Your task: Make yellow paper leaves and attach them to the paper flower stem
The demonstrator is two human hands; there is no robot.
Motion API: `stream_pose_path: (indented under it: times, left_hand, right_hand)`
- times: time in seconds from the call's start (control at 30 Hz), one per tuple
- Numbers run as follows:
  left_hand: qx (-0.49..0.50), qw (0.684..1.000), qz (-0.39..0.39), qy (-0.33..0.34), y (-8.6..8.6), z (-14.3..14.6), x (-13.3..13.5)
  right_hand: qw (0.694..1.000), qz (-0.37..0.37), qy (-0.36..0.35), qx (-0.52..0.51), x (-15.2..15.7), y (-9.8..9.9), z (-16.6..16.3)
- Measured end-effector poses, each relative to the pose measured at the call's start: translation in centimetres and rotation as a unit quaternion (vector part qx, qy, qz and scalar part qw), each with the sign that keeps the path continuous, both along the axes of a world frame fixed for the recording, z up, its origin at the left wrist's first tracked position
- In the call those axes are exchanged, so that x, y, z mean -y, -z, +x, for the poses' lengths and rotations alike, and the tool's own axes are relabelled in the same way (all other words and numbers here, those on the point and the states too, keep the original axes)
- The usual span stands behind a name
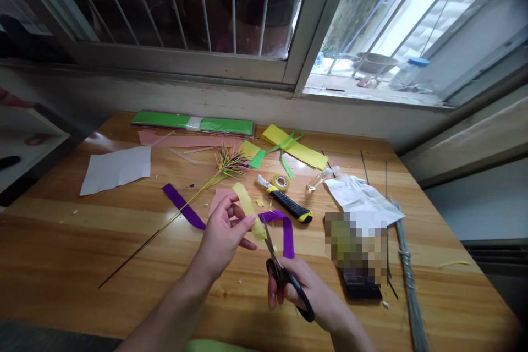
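Between its fingertips my left hand [225,225] pinches a strip of pale yellow crepe paper [246,203]. Black-handled scissors [284,278] are gripped in my right hand [307,286], their blades pointing up at the strip's lower right end. Whether the blades touch the paper I cannot tell for sure. Behind both hands a purple crepe strip [287,236] curls on the table, and another purple strip [181,206] lies to the left. A paper flower [229,164] with a fringed yellow and purple head rests on the table, its long stem running down to the left.
A yellow and black utility knife [291,206] and a tape roll [280,181] lie beyond my hands. Green paper [165,119] and folded yellow paper [301,148] are at the back. To the right are a small clear bottle [317,180], white paper [358,195], a phone [361,289] and a wire bundle [408,280].
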State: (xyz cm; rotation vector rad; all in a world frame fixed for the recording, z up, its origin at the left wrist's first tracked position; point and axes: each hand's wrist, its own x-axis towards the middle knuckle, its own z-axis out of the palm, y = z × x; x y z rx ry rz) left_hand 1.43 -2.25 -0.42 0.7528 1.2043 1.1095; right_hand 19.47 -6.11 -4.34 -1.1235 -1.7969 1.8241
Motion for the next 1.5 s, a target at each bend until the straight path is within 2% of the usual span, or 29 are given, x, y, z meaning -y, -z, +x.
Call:
stream_pose_path:
  times: [0.27,0.63,1.07,1.27,1.5]
  left_hand:
    - [0.001,1.000,0.001,-0.002,0.14,0.01,0.05]
    - [-0.001,1.000,0.004,-0.005,0.17,0.05,0.06]
    - [0.011,1.000,-0.009,0.006,-0.17,-0.05,0.07]
    - [0.015,1.000,-0.015,0.022,-0.22,-0.13,0.09]
    - [0.012,1.000,-0.007,0.005,-0.06,0.01,0.14]
  right_hand:
    - [0.998,-0.046,0.031,-0.036,0.23,0.03,-0.31]
    - [0.996,-0.067,0.050,-0.041,0.38,0.03,-0.47]
    - [0.999,-0.021,0.025,0.003,0.12,-0.33,-0.21]
    - [0.999,-0.022,0.029,0.005,0.20,-0.51,-0.14]
    - [0.998,-0.040,0.040,-0.012,0.17,-0.43,-0.37]
